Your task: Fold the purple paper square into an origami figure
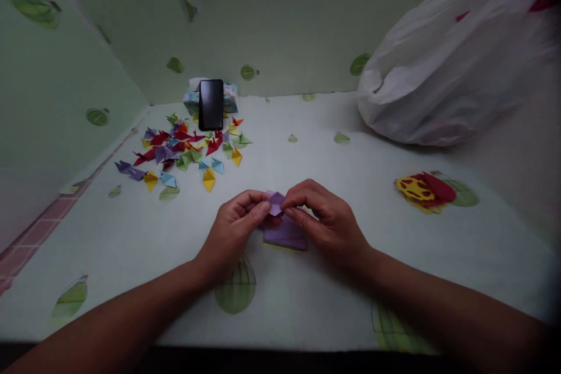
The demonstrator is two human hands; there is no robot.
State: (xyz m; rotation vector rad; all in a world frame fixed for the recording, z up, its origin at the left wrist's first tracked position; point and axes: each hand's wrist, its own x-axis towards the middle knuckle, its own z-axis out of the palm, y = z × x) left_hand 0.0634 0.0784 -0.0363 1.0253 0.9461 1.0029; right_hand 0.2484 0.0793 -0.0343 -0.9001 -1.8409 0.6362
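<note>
Between my two hands is a small folded purple origami paper point(276, 203), held up above the table. My left hand point(241, 219) pinches its left side between thumb and fingers. At its right edge, the thumb and index finger of my right hand point(326, 213) are closed on it. Just below lies a stack of square paper sheets point(286, 235), purple on top with yellow and dark edges showing underneath; my hands partly cover it. Farther left, a spread of folded paper cranes point(184, 149) in red, purple, yellow, green and blue lies on the table.
A black phone point(211, 105) leans upright against a tissue box point(231, 97) behind the cranes. At the back right sits a large white plastic bag point(421, 82). Yellow and red paper cutouts point(423, 190) lie on the right of the balloon-patterned table covering point(307, 304). Walls stand behind and left.
</note>
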